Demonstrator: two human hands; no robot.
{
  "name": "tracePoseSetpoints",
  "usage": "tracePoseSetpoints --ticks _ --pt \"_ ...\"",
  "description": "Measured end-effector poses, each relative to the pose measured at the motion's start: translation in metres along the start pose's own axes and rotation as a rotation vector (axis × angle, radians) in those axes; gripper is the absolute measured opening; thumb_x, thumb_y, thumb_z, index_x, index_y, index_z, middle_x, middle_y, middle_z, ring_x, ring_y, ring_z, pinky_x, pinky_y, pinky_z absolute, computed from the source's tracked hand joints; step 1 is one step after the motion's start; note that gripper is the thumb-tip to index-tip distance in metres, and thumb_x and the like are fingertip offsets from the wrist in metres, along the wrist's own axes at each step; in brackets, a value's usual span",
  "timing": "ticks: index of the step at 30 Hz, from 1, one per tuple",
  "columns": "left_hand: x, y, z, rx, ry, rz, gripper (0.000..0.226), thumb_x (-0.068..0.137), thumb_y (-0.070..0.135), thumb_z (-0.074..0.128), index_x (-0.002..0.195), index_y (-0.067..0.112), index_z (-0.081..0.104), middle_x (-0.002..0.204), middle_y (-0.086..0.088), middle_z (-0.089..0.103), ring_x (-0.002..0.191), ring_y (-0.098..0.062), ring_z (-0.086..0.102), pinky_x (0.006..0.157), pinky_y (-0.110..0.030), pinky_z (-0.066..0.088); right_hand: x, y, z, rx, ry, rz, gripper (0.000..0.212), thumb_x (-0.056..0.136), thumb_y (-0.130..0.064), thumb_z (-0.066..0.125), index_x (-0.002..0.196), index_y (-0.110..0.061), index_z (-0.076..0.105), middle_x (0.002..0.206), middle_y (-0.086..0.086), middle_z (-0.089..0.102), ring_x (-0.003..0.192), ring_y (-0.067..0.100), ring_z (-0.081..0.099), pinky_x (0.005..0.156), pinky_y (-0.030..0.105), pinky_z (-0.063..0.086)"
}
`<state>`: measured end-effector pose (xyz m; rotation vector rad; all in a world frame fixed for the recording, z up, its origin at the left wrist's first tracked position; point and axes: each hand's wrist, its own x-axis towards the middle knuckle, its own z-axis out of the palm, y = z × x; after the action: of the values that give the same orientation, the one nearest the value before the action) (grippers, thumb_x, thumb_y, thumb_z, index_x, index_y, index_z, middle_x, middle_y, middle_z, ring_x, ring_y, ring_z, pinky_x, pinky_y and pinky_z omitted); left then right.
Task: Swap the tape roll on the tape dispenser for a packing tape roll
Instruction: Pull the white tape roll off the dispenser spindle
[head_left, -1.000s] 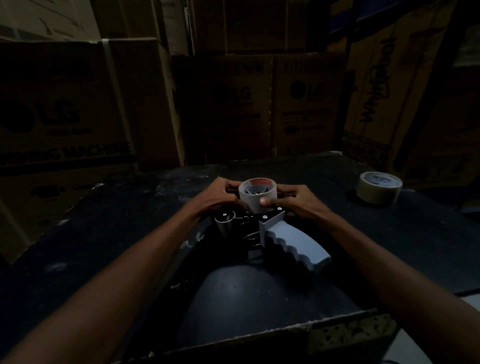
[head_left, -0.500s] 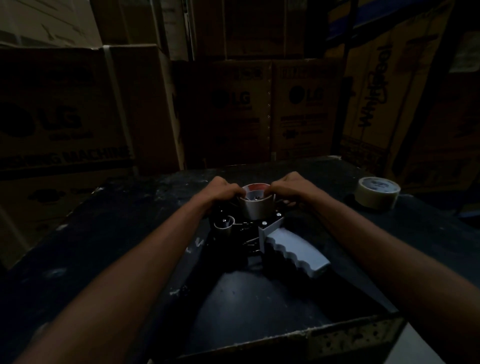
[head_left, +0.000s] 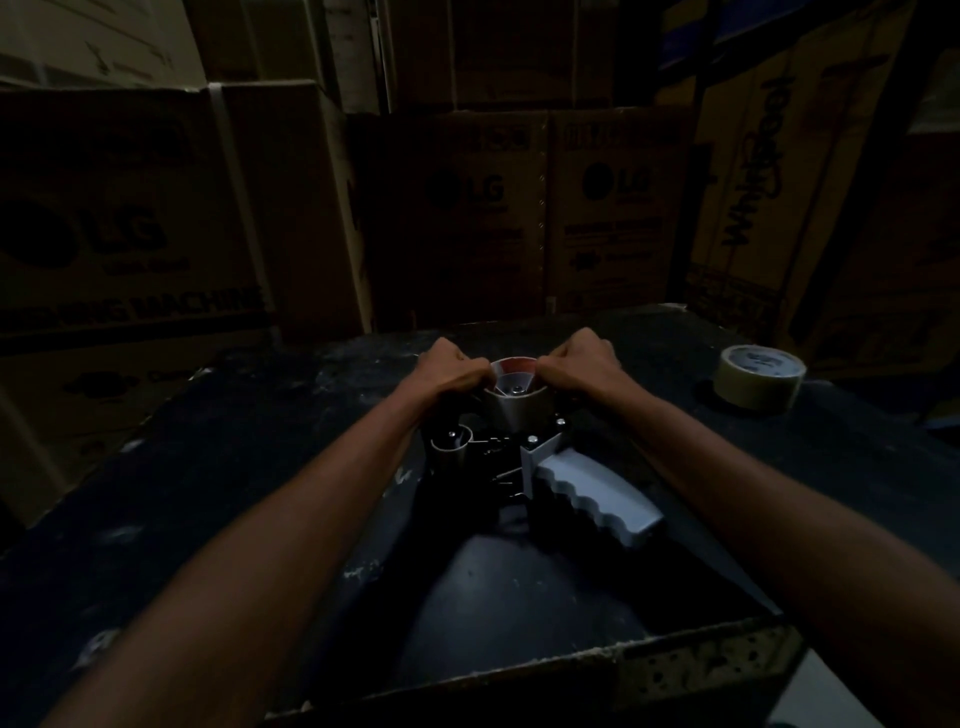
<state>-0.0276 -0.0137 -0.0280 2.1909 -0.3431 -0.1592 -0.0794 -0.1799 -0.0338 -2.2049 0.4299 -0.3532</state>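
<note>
A tape dispenser (head_left: 524, 457) with a grey ridged handle (head_left: 597, 501) lies on its side on the dark table (head_left: 260, 467). A pale tape roll (head_left: 514, 408) with a reddish inner rim sits on the dispenser's hub, open end up. My left hand (head_left: 449, 369) grips the roll's left rim and my right hand (head_left: 579, 364) grips its right rim, fingers curled over the top edge. A beige packing tape roll (head_left: 758, 376) lies flat at the table's far right, well away from both hands.
Stacked cardboard appliance boxes (head_left: 130, 234) wall in the table at the back and both sides. The table's worn near edge (head_left: 675, 670) runs across the bottom. The light is very dim.
Both hands have shifted from the roll's lower sides up onto its top rim, fingers now hooked over the edge. The dispenser and the packing tape roll stay put.
</note>
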Motion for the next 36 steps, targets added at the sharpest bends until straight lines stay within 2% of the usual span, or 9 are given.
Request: tracePoseSetpoints --ticks 7,11,14,16,18,22,26,34,36 --pt "-0.003 0.002 0.002 0.027 0.096 0.034 0.019 0.072 0.018 0.071 0.057 0.007 0.066 0.054 -0.006 0.061 0.054 -0.018 0.057 0.054 -0.027 0.046 0.003 -0.006 0.001 -0.037 -0.003 0.003 0.034 0.078 -0.037 0.079 0.084 -0.005 0.072 0.082 0.01 0.074 0.075 0.02 0.073 0.075 0.036 0.062" --pt "-0.002 0.0 0.001 -0.043 0.008 0.014 0.019 0.079 0.016 0.071 0.063 0.007 0.064 0.063 -0.006 0.064 0.054 -0.014 0.058 0.045 -0.021 0.041 -0.001 -0.005 -0.008 -0.004 -0.072 0.0 0.025 0.08 -0.031 0.078 0.082 -0.007 0.072 0.085 0.01 0.072 0.074 0.016 0.068 0.065 0.028 0.058" --pt "-0.005 -0.002 -0.004 -0.145 -0.097 0.012 0.016 0.082 0.022 0.07 0.074 0.009 0.066 0.077 -0.009 0.067 0.068 -0.018 0.061 0.057 -0.026 0.046 -0.01 0.0 -0.018 0.122 -0.212 0.055 0.035 0.075 -0.041 0.08 0.089 -0.01 0.073 0.086 0.008 0.07 0.078 0.017 0.068 0.06 0.026 0.054" --pt "-0.006 -0.005 -0.012 -0.287 -0.245 0.029 0.02 0.088 0.024 0.06 0.08 0.006 0.066 0.08 -0.009 0.064 0.07 -0.019 0.06 0.063 -0.028 0.045 -0.016 0.007 -0.027 0.155 -0.303 0.062 0.051 0.067 -0.059 0.079 0.094 -0.016 0.074 0.095 0.008 0.073 0.087 0.021 0.071 0.08 0.034 0.06" --pt "-0.008 -0.009 -0.019 -0.427 -0.441 0.057 0.03 0.089 0.022 0.049 0.099 -0.002 0.063 0.084 -0.01 0.062 0.069 -0.015 0.061 0.064 -0.026 0.048 -0.021 0.013 -0.033 0.185 -0.395 0.019 0.045 0.07 -0.059 0.076 0.098 -0.023 0.073 0.101 0.005 0.072 0.094 0.02 0.07 0.09 0.038 0.056" --pt "-0.009 -0.017 -0.017 -0.209 -0.472 0.189 0.033 0.083 0.009 0.063 0.115 0.019 0.065 0.116 -0.014 0.067 0.105 -0.024 0.067 0.095 -0.037 0.054 -0.024 0.016 -0.032 0.179 -0.477 -0.05 0.057 0.064 -0.048 0.083 0.115 -0.028 0.067 0.109 -0.002 0.069 0.096 0.013 0.065 0.069 0.024 0.051" --pt "-0.015 -0.02 -0.011 -0.092 -0.403 0.247 0.064 0.074 0.013 0.08 0.132 0.025 0.056 0.12 0.0 0.068 0.109 -0.015 0.065 0.099 -0.034 0.051 -0.023 0.014 -0.022 0.111 -0.422 -0.126 0.056 0.054 -0.046 0.09 0.103 -0.032 0.067 0.1 -0.009 0.07 0.092 0.006 0.066 0.071 0.02 0.05" --pt "-0.015 -0.022 -0.007 0.01 -0.389 0.334 0.074 0.072 0.002 0.079 0.136 0.02 0.048 0.115 0.009 0.063 0.108 -0.005 0.06 0.082 -0.012 0.049 -0.023 0.026 -0.005 0.084 -0.151 -0.224 0.07 0.048 -0.068 0.082 0.096 -0.018 0.074 0.081 -0.002 0.077 0.072 0.009 0.073 0.071 0.029 0.062" --pt "-0.013 -0.022 -0.008 0.046 -0.376 0.347 0.072 0.072 0.003 0.079 0.137 0.016 0.048 0.119 0.005 0.062 0.11 -0.007 0.06 0.086 -0.016 0.05 -0.022 0.027 -0.002 0.065 -0.111 -0.249 0.073 0.048 -0.074 0.078 0.095 -0.018 0.074 0.08 -0.002 0.076 0.07 0.01 0.073 0.07 0.031 0.063"
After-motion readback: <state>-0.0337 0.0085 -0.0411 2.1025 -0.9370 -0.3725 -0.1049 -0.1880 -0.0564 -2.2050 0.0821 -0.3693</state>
